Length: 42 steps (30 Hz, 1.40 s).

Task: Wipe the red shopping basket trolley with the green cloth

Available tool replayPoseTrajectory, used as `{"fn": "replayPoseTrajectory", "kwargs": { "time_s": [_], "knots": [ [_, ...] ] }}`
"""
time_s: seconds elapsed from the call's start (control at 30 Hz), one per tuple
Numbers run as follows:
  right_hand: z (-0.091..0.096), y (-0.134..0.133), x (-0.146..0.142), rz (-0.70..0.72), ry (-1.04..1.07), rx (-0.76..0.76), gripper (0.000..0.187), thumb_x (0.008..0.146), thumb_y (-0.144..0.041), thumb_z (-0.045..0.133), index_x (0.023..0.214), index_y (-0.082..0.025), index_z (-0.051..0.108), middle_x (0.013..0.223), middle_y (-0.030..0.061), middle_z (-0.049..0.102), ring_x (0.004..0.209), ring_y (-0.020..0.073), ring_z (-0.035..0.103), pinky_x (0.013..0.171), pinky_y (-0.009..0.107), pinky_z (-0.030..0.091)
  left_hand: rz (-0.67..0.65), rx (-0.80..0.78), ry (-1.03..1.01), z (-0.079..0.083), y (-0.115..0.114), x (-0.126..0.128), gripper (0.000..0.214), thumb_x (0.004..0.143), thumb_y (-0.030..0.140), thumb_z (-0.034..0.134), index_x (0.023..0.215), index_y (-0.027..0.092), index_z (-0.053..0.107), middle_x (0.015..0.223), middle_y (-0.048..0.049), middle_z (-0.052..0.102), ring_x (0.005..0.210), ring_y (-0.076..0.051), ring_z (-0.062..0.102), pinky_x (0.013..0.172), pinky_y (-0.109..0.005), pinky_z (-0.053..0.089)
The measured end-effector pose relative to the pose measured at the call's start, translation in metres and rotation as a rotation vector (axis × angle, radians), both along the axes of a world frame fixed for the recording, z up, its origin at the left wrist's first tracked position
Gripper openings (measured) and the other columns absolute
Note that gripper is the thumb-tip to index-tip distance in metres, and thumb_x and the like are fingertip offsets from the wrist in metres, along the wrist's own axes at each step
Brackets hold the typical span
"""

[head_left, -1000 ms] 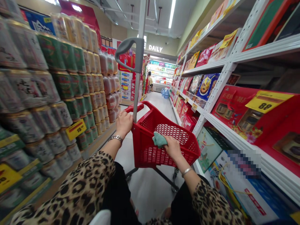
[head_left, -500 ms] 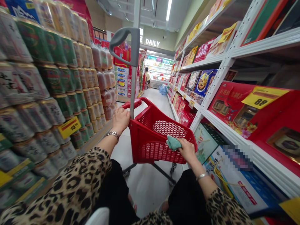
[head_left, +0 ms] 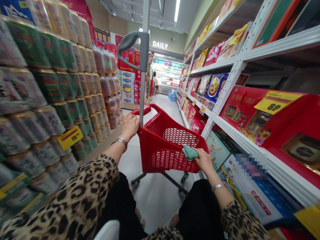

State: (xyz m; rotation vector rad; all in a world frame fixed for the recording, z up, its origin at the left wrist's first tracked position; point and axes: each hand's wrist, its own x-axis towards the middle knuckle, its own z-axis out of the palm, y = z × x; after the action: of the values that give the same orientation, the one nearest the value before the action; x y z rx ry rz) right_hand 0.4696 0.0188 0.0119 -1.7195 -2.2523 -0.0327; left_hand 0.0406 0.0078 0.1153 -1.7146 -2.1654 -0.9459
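Note:
A red plastic shopping cart (head_left: 162,153) with perforated sides stands in front of my knees, turned at an angle. My left hand (head_left: 130,126) is closed over its red rim beside the upright metal pole (head_left: 142,90), which carries a grey loop handle (head_left: 145,50). In my right hand (head_left: 203,160) is a crumpled teal cloth (head_left: 190,152), held against the cart's near side wall toward its right end. The fingertips on both hands are partly hidden. What little of the cart's inside shows is its perforated far wall.
Stacked can packs (head_left: 45,83) line the left side, with a yellow price tag (head_left: 70,137). White shelving (head_left: 225,96) with red gift boxes (head_left: 237,113) runs close along the right. A pale aisle floor (head_left: 162,106) leads to a lit cooler (head_left: 167,70). A person (head_left: 155,81) is far off.
My right hand and the teal cloth have shifted slightly to the right along the cart's side. My left hand keeps its hold. The view has turned a little to the right.

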Motion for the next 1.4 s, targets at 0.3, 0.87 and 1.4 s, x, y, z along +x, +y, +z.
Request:
{"fn": "replayPoseTrajectory", "kwargs": {
  "time_s": [0.3,0.87,1.4],
  "knots": [
    [0.007,-0.006,-0.01,-0.064,-0.028,-0.044,0.047,0.09,-0.013,0.064,0.134,-0.029,0.071,0.122,0.0057,0.072,0.108,0.0214,0.068,0.094,0.03,0.046,0.077,0.169,-0.099,-0.006,-0.01,0.022,0.043,0.097,0.025,0.036,0.12,0.02,0.071,0.142,-0.0138,0.066,0.144,-0.028,0.049,0.128,-0.052,0.027],
    [0.006,-0.025,-0.03,-0.057,-0.025,-0.03,0.046,0.093,-0.015,0.06,0.137,-0.027,0.068,0.124,0.0074,0.07,0.11,0.0231,0.065,0.096,0.032,0.044,0.217,0.052,-0.239,-0.002,-0.021,0.05,0.049,0.082,0.047,0.067,0.12,0.019,0.052,0.139,-0.0211,0.059,0.146,-0.038,0.043,0.126,-0.069,0.025],
    [0.042,-0.023,-0.12,0.204,0.085,-0.06,0.046,0.097,-0.026,0.063,0.143,-0.025,0.062,0.138,0.0094,0.066,0.12,0.0253,0.063,0.103,0.036,0.044,0.185,0.097,-0.168,-0.016,-0.019,0.041,0.056,0.089,0.034,0.049,0.142,0.014,0.046,0.162,-0.0227,0.043,0.159,-0.031,0.026,0.131,-0.064,0.015]
  ]
}}
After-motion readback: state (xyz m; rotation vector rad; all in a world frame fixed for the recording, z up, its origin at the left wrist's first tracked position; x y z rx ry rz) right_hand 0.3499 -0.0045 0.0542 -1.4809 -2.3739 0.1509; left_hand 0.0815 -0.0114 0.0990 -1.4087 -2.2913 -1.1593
